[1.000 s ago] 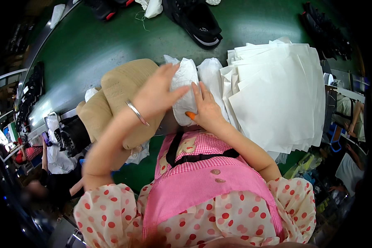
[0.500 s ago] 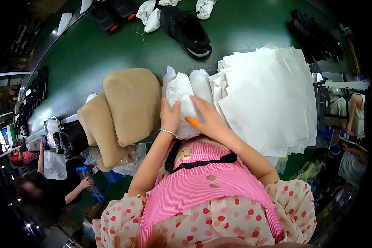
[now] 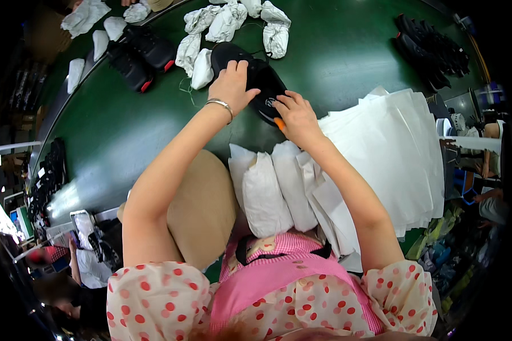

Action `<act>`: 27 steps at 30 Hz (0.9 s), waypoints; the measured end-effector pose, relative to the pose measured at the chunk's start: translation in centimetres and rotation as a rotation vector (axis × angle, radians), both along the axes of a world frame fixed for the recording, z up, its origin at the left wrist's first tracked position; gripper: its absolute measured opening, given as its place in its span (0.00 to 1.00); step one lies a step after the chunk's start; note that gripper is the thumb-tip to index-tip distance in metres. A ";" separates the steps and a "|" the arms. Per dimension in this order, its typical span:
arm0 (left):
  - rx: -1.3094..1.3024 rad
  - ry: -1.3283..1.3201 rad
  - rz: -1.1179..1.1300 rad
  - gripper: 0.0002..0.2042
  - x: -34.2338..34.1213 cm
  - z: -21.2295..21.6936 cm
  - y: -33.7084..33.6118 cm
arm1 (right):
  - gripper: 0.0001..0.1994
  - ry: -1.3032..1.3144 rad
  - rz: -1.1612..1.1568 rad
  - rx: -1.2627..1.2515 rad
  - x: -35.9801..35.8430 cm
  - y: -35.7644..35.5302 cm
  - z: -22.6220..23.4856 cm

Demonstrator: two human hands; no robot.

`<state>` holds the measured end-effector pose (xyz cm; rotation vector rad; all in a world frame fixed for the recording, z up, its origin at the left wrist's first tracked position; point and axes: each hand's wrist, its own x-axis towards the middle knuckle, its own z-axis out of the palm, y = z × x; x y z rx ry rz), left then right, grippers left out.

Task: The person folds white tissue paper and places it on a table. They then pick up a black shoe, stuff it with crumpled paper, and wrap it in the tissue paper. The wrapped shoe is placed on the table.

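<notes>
A single black shoe (image 3: 260, 77) lies on the green table ahead of me, its opening facing up and its heel toward my right hand. My left hand (image 3: 232, 86) grips it over the laces and the near side, thumb apart from the fingers. My right hand (image 3: 299, 117) is closed at the heel collar, fingertips at the opening, with an orange cover (image 3: 280, 123) on one digit. Nearer to me, white paper-wrapped bundles (image 3: 265, 193) lie side by side, with neither hand on them.
Fanned white paper sheets (image 3: 392, 153) lie at the right, and a large tan padded piece (image 3: 204, 204) at the left. Crumpled paper wads (image 3: 226, 23) sit beyond the shoe. Black shoes (image 3: 145, 51) stand far left, more shoes (image 3: 429, 51) far right. Other people are at both sides.
Both hands have left the white paper-wrapped bundle near my body and reached forward onto the black shoe. The whole view has shifted, so the table's things appear lower.
</notes>
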<state>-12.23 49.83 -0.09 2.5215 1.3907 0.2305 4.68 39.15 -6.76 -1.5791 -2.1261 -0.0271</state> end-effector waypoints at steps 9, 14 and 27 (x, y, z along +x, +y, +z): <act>-0.553 -0.464 -0.064 0.14 -2.5 -7.2 7.9 | 0.10 0.379 -0.077 -0.031 -0.7 7.0 2.9; -0.927 -0.654 -0.012 0.16 -3.8 -9.3 10.1 | 0.10 0.471 -0.034 -0.052 -0.9 11.8 -2.4; -1.086 -0.699 0.027 0.18 -3.6 -10.6 10.8 | 0.09 0.710 -0.126 -0.185 -1.4 13.5 -6.0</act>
